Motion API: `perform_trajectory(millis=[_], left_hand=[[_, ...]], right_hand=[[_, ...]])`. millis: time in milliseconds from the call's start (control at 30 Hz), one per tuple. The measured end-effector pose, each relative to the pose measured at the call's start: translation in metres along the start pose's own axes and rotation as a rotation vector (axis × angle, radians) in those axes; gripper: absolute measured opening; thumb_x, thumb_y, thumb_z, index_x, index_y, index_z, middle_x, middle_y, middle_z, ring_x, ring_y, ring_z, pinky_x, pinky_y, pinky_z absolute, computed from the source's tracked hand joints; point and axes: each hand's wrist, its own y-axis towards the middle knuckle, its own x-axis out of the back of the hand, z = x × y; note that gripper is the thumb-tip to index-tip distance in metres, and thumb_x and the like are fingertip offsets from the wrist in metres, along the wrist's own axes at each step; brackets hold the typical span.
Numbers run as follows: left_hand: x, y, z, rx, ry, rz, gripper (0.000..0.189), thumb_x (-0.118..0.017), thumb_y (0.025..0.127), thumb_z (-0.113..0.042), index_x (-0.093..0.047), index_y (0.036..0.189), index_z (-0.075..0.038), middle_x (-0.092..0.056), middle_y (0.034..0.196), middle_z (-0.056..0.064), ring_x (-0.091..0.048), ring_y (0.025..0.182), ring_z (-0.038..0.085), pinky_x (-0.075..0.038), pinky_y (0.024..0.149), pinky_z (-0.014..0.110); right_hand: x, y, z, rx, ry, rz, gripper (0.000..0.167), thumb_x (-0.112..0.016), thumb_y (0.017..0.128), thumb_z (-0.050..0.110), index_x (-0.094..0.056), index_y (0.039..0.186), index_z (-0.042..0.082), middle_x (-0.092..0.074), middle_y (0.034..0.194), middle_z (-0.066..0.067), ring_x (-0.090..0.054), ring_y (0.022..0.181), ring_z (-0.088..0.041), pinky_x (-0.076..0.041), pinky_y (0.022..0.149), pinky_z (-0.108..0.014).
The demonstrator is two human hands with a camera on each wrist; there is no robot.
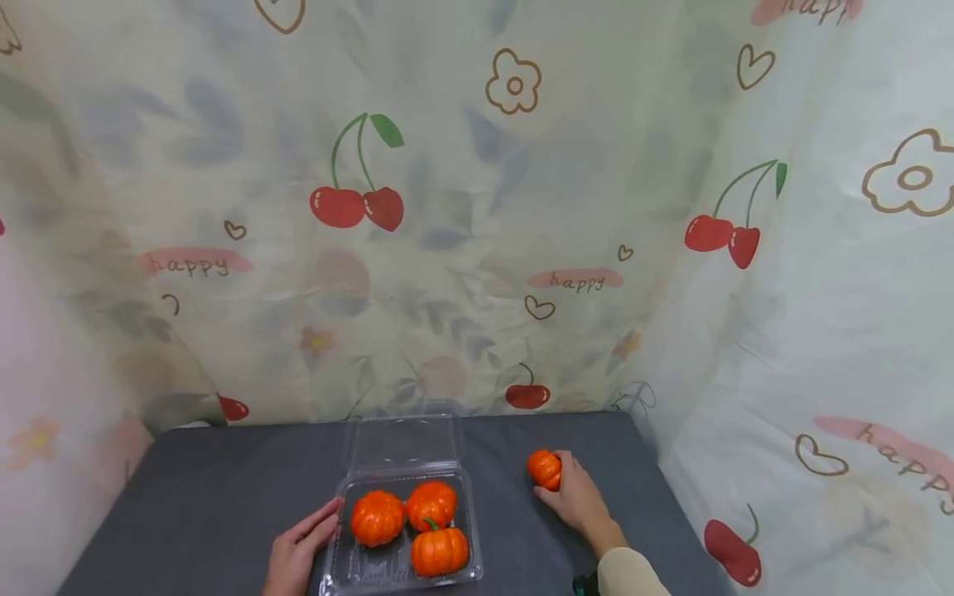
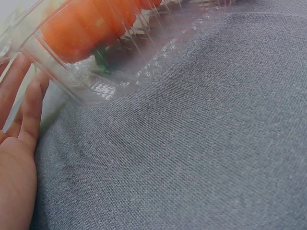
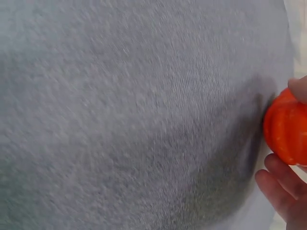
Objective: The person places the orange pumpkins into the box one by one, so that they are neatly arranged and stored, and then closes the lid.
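My right hand (image 1: 578, 499) grips a small orange pumpkin (image 1: 544, 469) on the right side of the table. In the right wrist view, the thumb lies on one side of this pumpkin (image 3: 286, 128) and the fingers (image 3: 280, 184) on the other. A clear plastic clamshell box (image 1: 339, 571) stands left of it with its lid (image 1: 402, 443) folded back. Inside sit three more pumpkins, one at left (image 1: 378, 519), one at back (image 1: 431, 505) and one in front (image 1: 440, 552) with a green stem. My left hand (image 1: 298, 546) rests its extended fingers against the box's left wall.
A dark grey cloth (image 1: 209, 497) covers the table. Behind it and along both sides hang pale curtains (image 1: 447, 290) printed with cherries, hearts and flowers. The raised lid reaches back toward the table's far edge.
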Motion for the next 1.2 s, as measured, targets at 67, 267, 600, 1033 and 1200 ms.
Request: perform_trajectory(millis=[67, 267, 600, 1033, 1200], left_hand=[[0.0, 0.001, -0.001, -0.008, 0.009, 0.005, 0.065, -0.081, 0.084, -0.046, -0.064, 0.139, -0.017, -0.073, 0.109, -0.03, -0.069, 0.099, -0.01, -0.057, 0.084, 0.015], [0.001, 0.001, 0.0, -0.001, 0.001, -0.003, 0.066, -0.082, 0.084, -0.046, -0.064, 0.139, -0.016, -0.074, 0.11, -0.027, -0.069, 0.098, -0.009, -0.058, 0.083, 0.016], [0.0, 0.003, 0.002, -0.006, 0.016, 0.002, 0.062, -0.08, 0.085, -0.044, -0.064, 0.139, -0.017, -0.074, 0.112, -0.026, -0.068, 0.098, -0.011, -0.057, 0.083, 0.015], [-0.002, 0.001, 0.001, 0.004, -0.002, -0.002, 0.058, -0.078, 0.088, -0.039, -0.064, 0.139, -0.015, -0.074, 0.114, -0.023, -0.069, 0.098, -0.009, -0.058, 0.083, 0.017], [-0.002, 0.001, 0.0, 0.0, -0.005, -0.006, 0.057, -0.078, 0.089, -0.038, -0.063, 0.14, -0.015, -0.074, 0.11, -0.027, -0.069, 0.098, -0.01, -0.058, 0.083, 0.016]], right_hand=[[-0.002, -0.003, 0.003, 0.009, 0.003, 0.003, 0.066, -0.086, 0.081, 0.032, -0.05, 0.131, 0.009, -0.064, 0.118, -0.013, -0.062, 0.097, -0.026, -0.054, 0.091, -0.05], [-0.007, -0.007, 0.012, 0.069, -0.03, 0.04, 0.065, -0.084, 0.082, 0.034, -0.051, 0.133, 0.01, -0.062, 0.117, -0.012, -0.061, 0.097, -0.025, -0.054, 0.09, -0.049], [-0.003, -0.009, 0.03, 0.114, -0.036, 0.009, 0.066, -0.081, 0.085, 0.037, -0.052, 0.14, 0.015, -0.047, 0.117, -0.01, -0.061, 0.091, -0.022, -0.056, 0.085, -0.043], [0.02, -0.011, 0.074, 0.231, 0.053, -0.073, 0.075, -0.081, 0.086, 0.042, -0.043, 0.146, 0.02, -0.056, 0.124, -0.007, -0.063, 0.097, -0.02, -0.058, 0.085, -0.041], [0.03, -0.016, 0.094, 0.305, 0.066, -0.081, 0.069, -0.079, 0.088, 0.042, -0.045, 0.144, 0.021, -0.057, 0.123, -0.004, -0.062, 0.099, -0.017, -0.059, 0.087, -0.037]])
